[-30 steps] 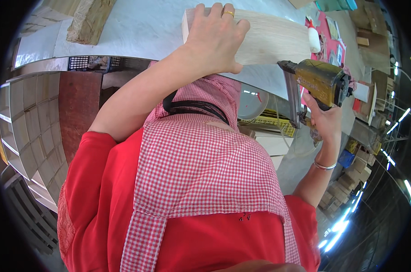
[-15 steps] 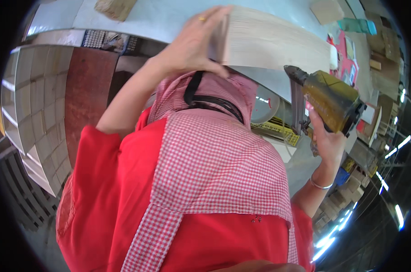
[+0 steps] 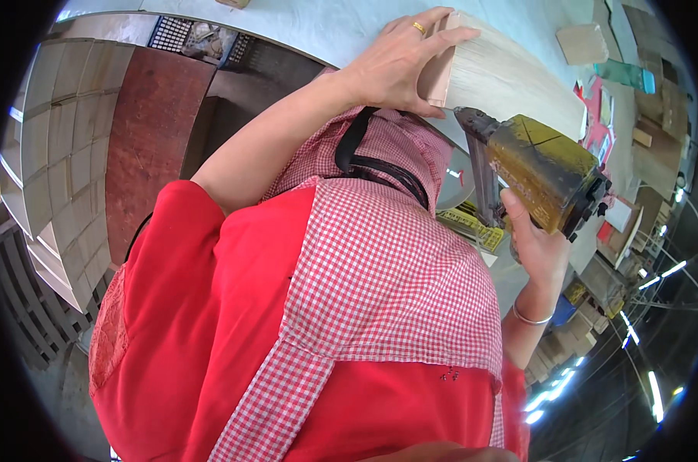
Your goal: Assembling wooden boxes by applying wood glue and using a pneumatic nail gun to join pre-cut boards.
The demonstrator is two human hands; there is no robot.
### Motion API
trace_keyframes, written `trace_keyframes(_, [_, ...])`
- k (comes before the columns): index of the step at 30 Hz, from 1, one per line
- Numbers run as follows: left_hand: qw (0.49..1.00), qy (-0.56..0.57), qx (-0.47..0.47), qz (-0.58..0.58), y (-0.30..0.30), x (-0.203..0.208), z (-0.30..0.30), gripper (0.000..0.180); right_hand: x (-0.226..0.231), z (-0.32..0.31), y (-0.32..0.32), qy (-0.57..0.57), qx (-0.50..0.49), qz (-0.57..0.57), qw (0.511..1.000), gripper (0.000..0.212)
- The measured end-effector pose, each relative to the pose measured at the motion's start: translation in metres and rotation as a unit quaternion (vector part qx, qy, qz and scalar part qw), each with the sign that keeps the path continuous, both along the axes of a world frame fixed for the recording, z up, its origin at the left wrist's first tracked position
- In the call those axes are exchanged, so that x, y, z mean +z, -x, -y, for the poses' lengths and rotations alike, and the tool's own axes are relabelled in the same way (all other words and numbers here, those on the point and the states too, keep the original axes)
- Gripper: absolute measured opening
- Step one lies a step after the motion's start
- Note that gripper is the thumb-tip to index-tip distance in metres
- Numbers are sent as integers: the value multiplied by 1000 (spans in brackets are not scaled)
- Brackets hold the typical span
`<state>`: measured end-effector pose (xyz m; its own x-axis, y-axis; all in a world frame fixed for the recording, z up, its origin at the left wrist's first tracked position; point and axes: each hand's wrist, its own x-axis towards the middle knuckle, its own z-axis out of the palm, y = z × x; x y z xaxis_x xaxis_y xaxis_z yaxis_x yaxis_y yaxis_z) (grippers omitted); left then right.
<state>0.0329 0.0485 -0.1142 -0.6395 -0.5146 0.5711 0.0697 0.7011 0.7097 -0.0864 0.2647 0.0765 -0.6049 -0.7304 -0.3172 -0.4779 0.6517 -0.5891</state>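
Note:
A pale wooden box-like piece [image 3: 510, 81] rests on the light worktop in front of me. My left hand [image 3: 399, 65] is closed on its left end, with fingers over the far top corner and the thumb low at the near corner. My right hand [image 3: 540, 242] grips a yellow-brown, worn nail gun [image 3: 545, 165] by its handle, the fingers mostly hidden behind the tool. The gun's dark nose points left, close to the near edge of the wood beside my left thumb; whether they touch I cannot tell.
Stacked pale wooden boxes [image 3: 68, 146] stand at the left beside a reddish-brown board [image 3: 152, 131]. A black crate [image 3: 172, 35] sits below the worktop [image 3: 310, 23] edge. On the right lie a wood block [image 3: 582, 44], a green bottle [image 3: 624, 75] and a pink-red item [image 3: 595, 115].
The nail gun has moved left, its nose now near the wood's left end. My left hand and the wood appear further right in view, and the left fingers now reach over the top corner.

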Motion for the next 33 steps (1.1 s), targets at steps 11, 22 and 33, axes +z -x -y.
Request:
trace_keyframes(11, [999,-17,-4,36,3,1,0,112,-10,-6,-11,37,2,-46,998,36])
trace_keyframes(22, [999,-44,-10,29,-3,-5,-8,131,7,23,0,30,35,-92,995,34])
trace_keyframes(33, [997,-60,-5,56,-7,-1,-10,138,12,64,10,28,57,-31,998,45])
